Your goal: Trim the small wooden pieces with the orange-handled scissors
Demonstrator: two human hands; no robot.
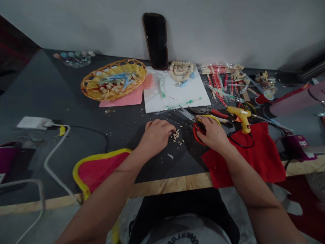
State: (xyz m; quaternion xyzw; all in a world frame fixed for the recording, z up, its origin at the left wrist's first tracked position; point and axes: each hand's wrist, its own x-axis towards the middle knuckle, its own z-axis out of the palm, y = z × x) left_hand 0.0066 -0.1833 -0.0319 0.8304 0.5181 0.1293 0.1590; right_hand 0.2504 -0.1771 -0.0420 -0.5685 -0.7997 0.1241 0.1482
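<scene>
My left hand [158, 134] rests on the dark tabletop with its fingers curled and pressed together. Its fingertips touch the left edge of a small pile of short, pale cut pieces [176, 135], which look like wood. Anything between those fingertips is hidden. To the right of the pile, my right hand [213, 132] is closed around the red and yellow handles of scissors [187, 114]. The blades lie apart and point up and to the left, toward a white board [177, 96].
Pruning shears [215, 113] and a yellow glue gun [241, 118] lie right of the scissors, above a red cloth [254, 156]. A wicker basket [115, 96] stands at back left. A phone [156, 42] leans on the wall. A white cable [54, 147] crosses the left side.
</scene>
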